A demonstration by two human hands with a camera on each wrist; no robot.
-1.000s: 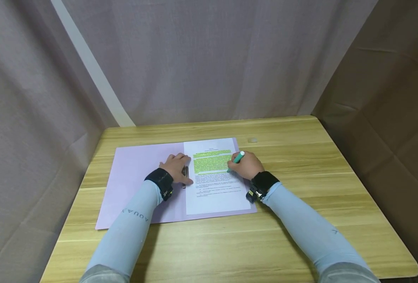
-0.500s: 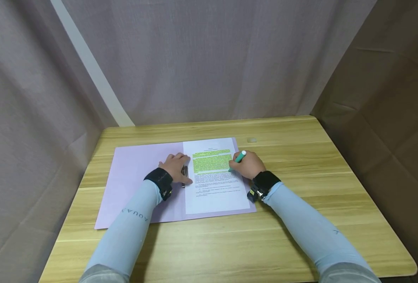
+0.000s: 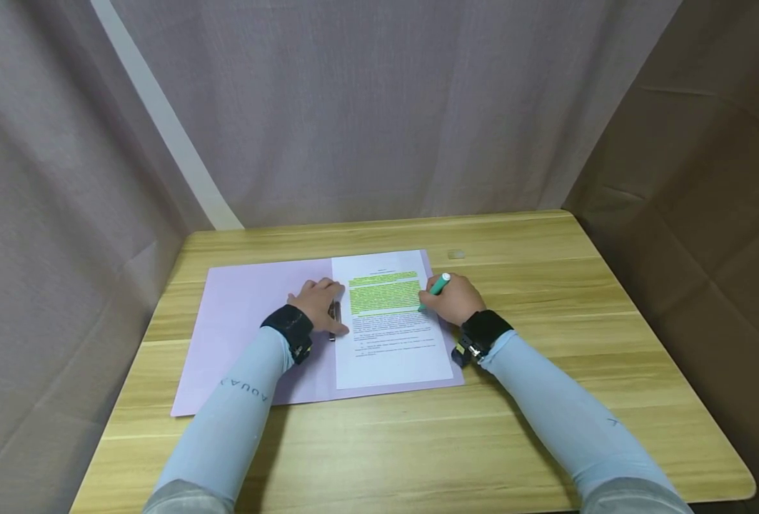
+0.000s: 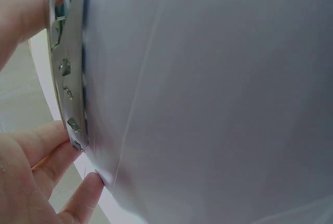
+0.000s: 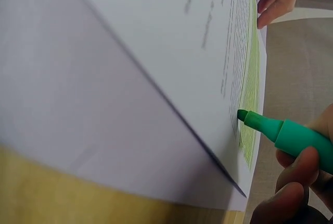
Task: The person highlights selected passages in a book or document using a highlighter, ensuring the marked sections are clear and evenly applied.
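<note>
A person sits at a wooden bench (image 3: 520, 400) hemmed in by grey curtain on the far and left sides and brown fabric on the right. An open lilac folder (image 3: 250, 335) lies flat on the bench, and a printed sheet (image 3: 388, 353) rests on its right half, with the upper block of text coloured in bright green.

The right hand (image 3: 454, 298) grips a green highlighter (image 3: 435, 289), fingers (image 5: 296, 174) curled round the barrel. The highlighter slants down to the left, and its tip meets the right edge of the sheet at the lower end of the coloured block. In the right wrist view the tip (image 5: 243, 115) sits just at the paper, on the green band.

The left hand (image 3: 320, 303) lies on the folder at the left edge of the sheet, pressing down beside a metal clip (image 3: 335, 313) that stands at the folder's spine. In the left wrist view the clip (image 4: 67, 67) runs along the paper's edge, with one finger against its upper end and others touching the paper by its lower end; the fingers (image 4: 57, 146) are loosely bent and do not close round the clip.

Both forearms wear pale blue sleeves and dark wrist bands. A small pale object (image 3: 456, 254) lies on the bench beyond the sheet's far right corner; what it is cannot be told.
</note>
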